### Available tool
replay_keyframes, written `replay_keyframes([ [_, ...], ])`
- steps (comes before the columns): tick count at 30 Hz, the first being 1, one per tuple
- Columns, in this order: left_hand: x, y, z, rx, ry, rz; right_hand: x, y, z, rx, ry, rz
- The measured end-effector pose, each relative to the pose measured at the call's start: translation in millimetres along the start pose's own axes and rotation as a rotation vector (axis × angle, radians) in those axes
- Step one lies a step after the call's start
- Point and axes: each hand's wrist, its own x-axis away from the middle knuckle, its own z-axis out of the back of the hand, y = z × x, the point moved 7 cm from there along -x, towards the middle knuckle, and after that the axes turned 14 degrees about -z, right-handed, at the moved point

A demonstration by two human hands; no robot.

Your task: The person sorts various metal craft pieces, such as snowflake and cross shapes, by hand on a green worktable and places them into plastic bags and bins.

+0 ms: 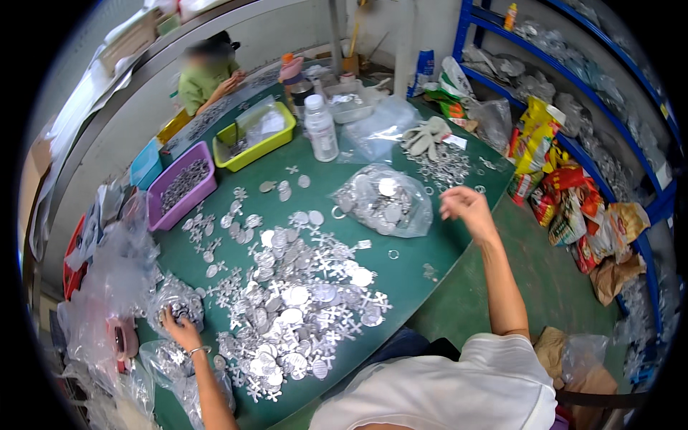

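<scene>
My left hand (180, 331) reaches to a clear plastic bag (174, 294) of small metal pieces at the table's left. Its fingers are apart and touch the pieces at the bag's mouth. Over the right edge of the green table (430, 279), my right hand (467, 209) hovers with its fingers curled together; anything inside them is too small to make out. Between the hands spreads a large pile of flat silver discs and cross-shaped metal pieces (294, 301). A clear bag of discs (383, 201) lies just left of my right hand, with a loose metal ring (393, 254) below it.
Along the far side stand a purple bin (209, 154) of small metal parts, a lime tray (283, 140) and a white bottle (320, 129). Gloves (428, 136) lie on more parts. Another person (211, 79) sits beyond. Blue shelving (573, 79) and bags line the right.
</scene>
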Motion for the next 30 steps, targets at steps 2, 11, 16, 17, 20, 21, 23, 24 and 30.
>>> replay_keyframes([
  [2,-6,-2,0,0.050,0.001,-0.024,-13,53,86,-0.010,0.366,-0.027],
  [11,-17,70,9,0.219,-0.064,-0.018,-66,102,171,0.590,0.772,0.150],
  [16,-12,82,9,0.257,-0.095,-0.031,-69,67,131,0.978,0.818,0.226],
  [17,-10,83,8,0.294,-0.093,-0.015,-74,69,131,1.015,0.795,0.222],
  [20,-6,86,12,0.375,-0.095,0.020,-79,73,146,0.832,0.747,0.310],
  [21,-5,87,11,0.390,-0.105,0.021,-78,75,165,0.594,0.769,0.329],
  [23,-2,86,9,0.418,-0.121,0.024,-94,95,207,0.179,0.750,0.245],
  [24,0,84,12,0.409,-0.115,0.019,-97,97,217,0.062,0.736,0.163],
  [30,20,67,24,0.308,-0.128,-0.037,-111,98,178,0.605,0.450,0.182],
])
